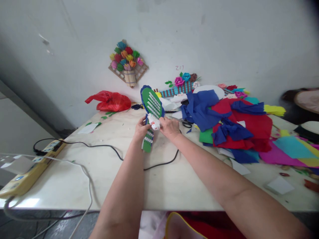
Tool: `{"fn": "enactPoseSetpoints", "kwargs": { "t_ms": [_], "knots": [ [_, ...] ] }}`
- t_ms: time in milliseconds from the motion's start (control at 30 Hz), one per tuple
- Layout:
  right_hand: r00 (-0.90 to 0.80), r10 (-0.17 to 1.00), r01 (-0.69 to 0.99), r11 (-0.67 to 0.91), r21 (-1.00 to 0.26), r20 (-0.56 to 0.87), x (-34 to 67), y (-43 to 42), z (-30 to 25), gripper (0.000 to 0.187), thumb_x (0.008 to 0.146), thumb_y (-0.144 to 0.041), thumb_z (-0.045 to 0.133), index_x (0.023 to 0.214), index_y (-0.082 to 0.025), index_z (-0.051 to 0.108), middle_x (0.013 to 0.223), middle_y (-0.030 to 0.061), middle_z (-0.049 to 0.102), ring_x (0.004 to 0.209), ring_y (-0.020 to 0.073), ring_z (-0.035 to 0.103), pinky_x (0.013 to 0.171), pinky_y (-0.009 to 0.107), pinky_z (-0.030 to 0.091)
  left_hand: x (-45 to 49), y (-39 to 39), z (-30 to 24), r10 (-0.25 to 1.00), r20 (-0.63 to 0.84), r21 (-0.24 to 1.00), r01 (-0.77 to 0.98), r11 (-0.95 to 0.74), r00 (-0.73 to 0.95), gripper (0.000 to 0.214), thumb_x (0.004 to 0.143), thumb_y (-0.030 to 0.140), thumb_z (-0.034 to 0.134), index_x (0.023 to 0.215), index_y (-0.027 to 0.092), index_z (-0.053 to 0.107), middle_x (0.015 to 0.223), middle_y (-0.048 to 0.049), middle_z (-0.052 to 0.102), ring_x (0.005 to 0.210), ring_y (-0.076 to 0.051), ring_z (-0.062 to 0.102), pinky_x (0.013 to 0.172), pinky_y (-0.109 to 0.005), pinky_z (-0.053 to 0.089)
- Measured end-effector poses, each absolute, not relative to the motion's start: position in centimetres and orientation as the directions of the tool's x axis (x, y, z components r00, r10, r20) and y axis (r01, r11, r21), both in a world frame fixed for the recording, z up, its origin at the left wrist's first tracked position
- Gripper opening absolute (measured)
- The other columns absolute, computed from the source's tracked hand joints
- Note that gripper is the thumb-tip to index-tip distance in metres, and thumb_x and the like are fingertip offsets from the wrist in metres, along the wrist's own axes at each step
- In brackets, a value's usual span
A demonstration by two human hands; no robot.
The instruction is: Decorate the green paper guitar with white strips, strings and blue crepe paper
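My left hand (142, 127) is closed round the narrow middle of a green-and-blue craft piece (151, 99). Its upper part is a green oval with a blue rim and white strips in rows; a green lower part with more white strips hangs below the hand. In my right hand (169, 127) is what looks like a white glue gun (154, 122) with an orange spot, held against the front of the piece. A black cord (161, 164) runs from near my right hand across the table. The gun's tip is too small to make out clearly.
A yellow power strip (27, 177) with cords lies along the table's left side. Scissors (186, 124) rest beyond my right hand. Heaped blue and red sheets (244, 122) cover the right side. At the back are a red plastic bag (113, 101) and paper flowers (185, 78).
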State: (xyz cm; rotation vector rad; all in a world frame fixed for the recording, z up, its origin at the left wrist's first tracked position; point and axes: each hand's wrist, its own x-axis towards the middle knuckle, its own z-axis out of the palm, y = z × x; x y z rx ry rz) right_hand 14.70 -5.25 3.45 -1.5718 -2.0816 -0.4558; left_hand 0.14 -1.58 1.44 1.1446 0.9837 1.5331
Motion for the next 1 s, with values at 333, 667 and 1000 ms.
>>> {"fn": "enactPoseSetpoints", "kwargs": {
  "t_ms": [333, 667, 1000],
  "knots": [
    [-0.207, 0.798, 0.963, 0.269, -0.027, 0.566, 14.1, -5.4, 3.6, 0.021, 0.081, -0.023, 0.041, 0.094, -0.017, 0.056, 0.086, 0.0115, 0.062, 0.074, 0.0205, 0.058, 0.062, 0.028, 0.032, 0.2, -1.3, 1.3, 0.968, 0.214, 0.943, -0.232, -0.239, -0.129, 0.072, 0.039, 0.015, 0.069, 0.110, 0.013, 0.055, 0.076, -0.0028, 0.065, 0.071, -0.017, 0.059, 0.066, -0.027, 0.045],
    [-0.161, 0.817, 0.971, 0.230, -0.058, 0.554, 13.9, -5.6, 3.7, 0.019, 0.081, -0.026, 0.044, 0.094, -0.019, 0.055, 0.088, 0.0097, 0.062, 0.076, 0.0207, 0.060, 0.061, 0.027, 0.034, 0.2, -1.3, 1.4, 0.963, 0.237, 0.932, -0.250, -0.262, -0.127, 0.072, 0.038, 0.017, 0.071, 0.108, 0.013, 0.056, 0.073, -0.0017, 0.065, 0.067, -0.016, 0.059, 0.064, -0.027, 0.045],
    [-0.154, 0.825, 0.973, 0.221, -0.060, 0.544, 13.5, -6.1, 4.0, 0.019, 0.081, -0.027, 0.044, 0.096, -0.020, 0.054, 0.088, 0.0086, 0.063, 0.075, 0.0209, 0.060, 0.062, 0.028, 0.036, 0.2, -1.2, 1.3, 0.960, 0.232, 0.925, -0.269, -0.267, -0.156, 0.068, 0.039, 0.014, 0.067, 0.105, 0.013, 0.057, 0.077, -0.0044, 0.067, 0.072, -0.019, 0.060, 0.065, -0.027, 0.045]
  ]
}}
